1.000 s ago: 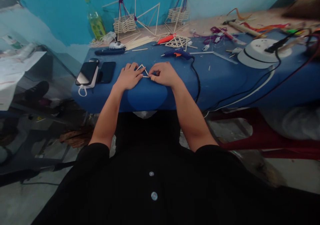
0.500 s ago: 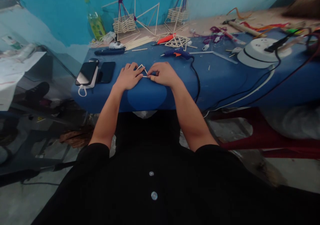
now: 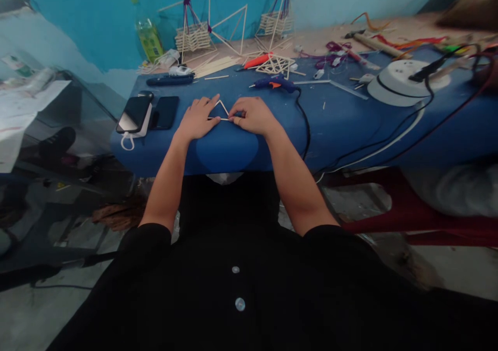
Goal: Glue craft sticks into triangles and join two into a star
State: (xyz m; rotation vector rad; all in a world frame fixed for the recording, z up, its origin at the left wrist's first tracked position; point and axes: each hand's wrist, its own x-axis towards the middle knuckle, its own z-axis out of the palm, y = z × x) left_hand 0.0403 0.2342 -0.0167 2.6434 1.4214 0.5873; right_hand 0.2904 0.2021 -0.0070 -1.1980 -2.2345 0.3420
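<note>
A small triangle of thin wooden sticks [image 3: 224, 107] lies on the blue tabletop between my hands. My left hand [image 3: 196, 119] rests over its left side with the fingers spread. The thumb touches the bottom stick and the forefinger reaches toward the top corner; the left corner is partly covered. My right hand [image 3: 252, 114] pinches the triangle's right corner between thumb and fingertips, with a ring on one finger. A blue glue gun [image 3: 277, 83] lies beyond my right hand, its nozzle pointing left.
Two phones [image 3: 166, 112] [image 3: 134, 114] lie at the left, one on a white block. Behind are loose sticks [image 3: 216, 66], a stick frame [image 3: 275, 64], an orange-red cutter [image 3: 258, 60] and a green bottle [image 3: 150, 39]. A white cable reel [image 3: 404, 83] and cords occupy the right.
My left fingers have shifted slightly off the triangle's top, so more of its inside and bottom stick shows. My right hand keeps its pinch at the right corner.
</note>
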